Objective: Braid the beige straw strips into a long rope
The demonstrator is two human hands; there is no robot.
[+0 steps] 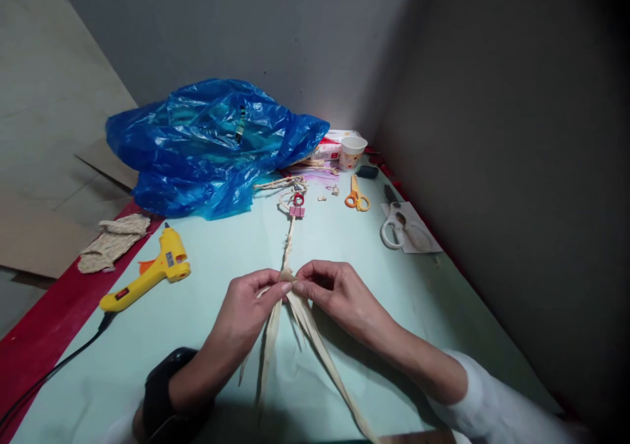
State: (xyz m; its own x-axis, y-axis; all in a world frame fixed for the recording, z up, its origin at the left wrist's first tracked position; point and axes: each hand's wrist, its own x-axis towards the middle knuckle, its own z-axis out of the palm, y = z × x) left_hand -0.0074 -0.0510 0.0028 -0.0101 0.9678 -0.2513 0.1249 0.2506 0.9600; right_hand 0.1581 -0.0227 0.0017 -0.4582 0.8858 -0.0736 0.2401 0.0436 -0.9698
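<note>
Between my two hands is a braid (288,246) of pale, dry plant strips, running away from me to a pink binder clip (297,212). My left hand (249,303) pinches the strips at the near end of the braid. Close beside it, my right hand (339,293) also grips strips between thumb and fingers. Loose strips (322,352) fan out below the hands toward me, the longest reaching the near edge at the right. A red ring-shaped piece (298,199) shows just beyond the clip.
A yellow glue gun (160,263) with a black cord and a woven piece (112,242) lie left. Blue plastic (211,149) is heaped behind. Orange scissors (357,195), a paper cup (352,152), a dark spool-like item (367,172) and white-handled scissors (392,226) are right. A wall borders the table.
</note>
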